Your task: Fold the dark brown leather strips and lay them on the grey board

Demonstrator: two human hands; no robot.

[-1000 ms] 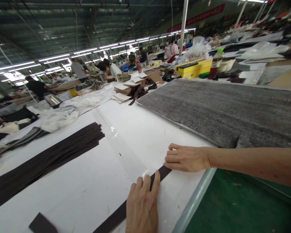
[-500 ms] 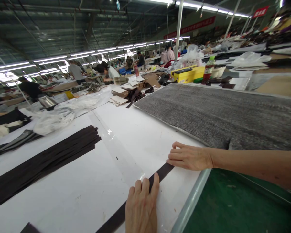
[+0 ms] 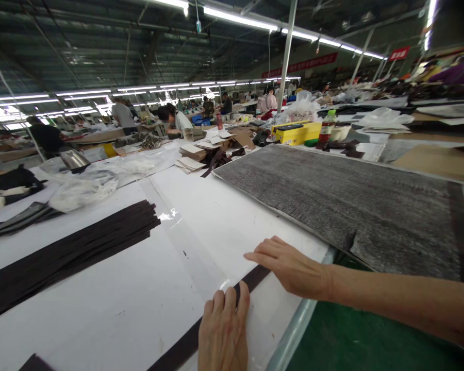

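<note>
A long dark brown fabric strip (image 3: 178,346) runs diagonally across the white tabletop, passing under both hands. My left hand (image 3: 224,327) lies over its middle, fingers bent down and thumb beside them, holding it against the table; the fingertips are partly hidden. Farther right, my right hand (image 3: 288,265) is at the strip's far end, its fingers stretched out to the left and its thumb out of sight. To the left lies a thick bundle of similar dark strips (image 3: 73,247). The corner of another dark piece (image 3: 34,363) shows at the bottom edge.
A grey textured sheet (image 3: 332,201) covers the right side, beyond the table's rounded edge (image 3: 294,332). Stacked card pieces (image 3: 191,152), a yellow box (image 3: 297,133) and a bottle (image 3: 327,129) stand at the back. Clear plastic bags (image 3: 83,190) lie far left. Several people work behind.
My right hand has shifted left along the strip's end, with its fingers now stretched out. The left hand stays on the strip. The camera view has tilted slightly.
</note>
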